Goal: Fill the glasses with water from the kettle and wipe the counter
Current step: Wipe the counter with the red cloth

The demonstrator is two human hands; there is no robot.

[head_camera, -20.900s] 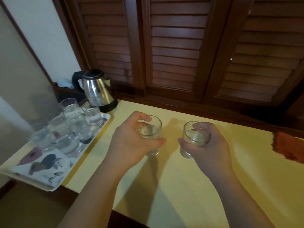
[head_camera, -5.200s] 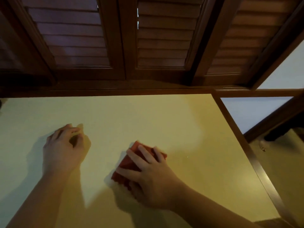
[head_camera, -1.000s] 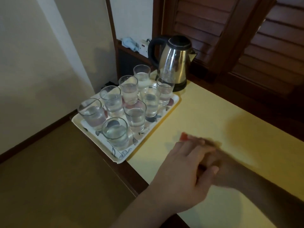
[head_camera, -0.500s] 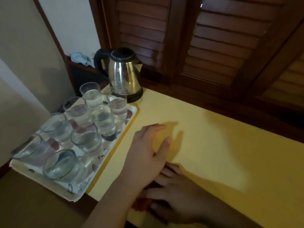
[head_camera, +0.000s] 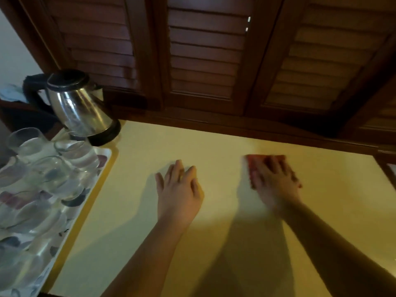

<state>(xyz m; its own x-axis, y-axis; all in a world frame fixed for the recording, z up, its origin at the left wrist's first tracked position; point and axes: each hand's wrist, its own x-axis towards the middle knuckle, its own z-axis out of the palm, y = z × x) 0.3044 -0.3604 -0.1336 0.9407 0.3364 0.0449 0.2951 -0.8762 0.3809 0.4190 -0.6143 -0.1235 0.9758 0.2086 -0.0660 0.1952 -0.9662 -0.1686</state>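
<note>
A: Fingers first. Right hand [head_camera: 276, 181] — fingers flat, slightly spread, pressing a red cloth [head_camera: 255, 162] onto the yellow counter [head_camera: 214, 151], far right of centre. Blurred, so I can't tell the exact grip.

B: Left hand [head_camera: 179, 190]?

A: Palm down, fingers loosely together, holding nothing, on bare counter.

B: Progress?

A: Glasses [head_camera: 75, 152] look filled, standing on the floral tray [head_camera: 107, 153] at left; steel kettle [head_camera: 79, 106] upright beyond them. Judged: pouring done — wiping under way, near counter left.

Right of the shiny steel kettle [head_camera: 80, 108], the pale yellow worktop [head_camera: 214, 146] lies open; below it, crowded clear glasses [head_camera: 70, 151] block passage.
</note>
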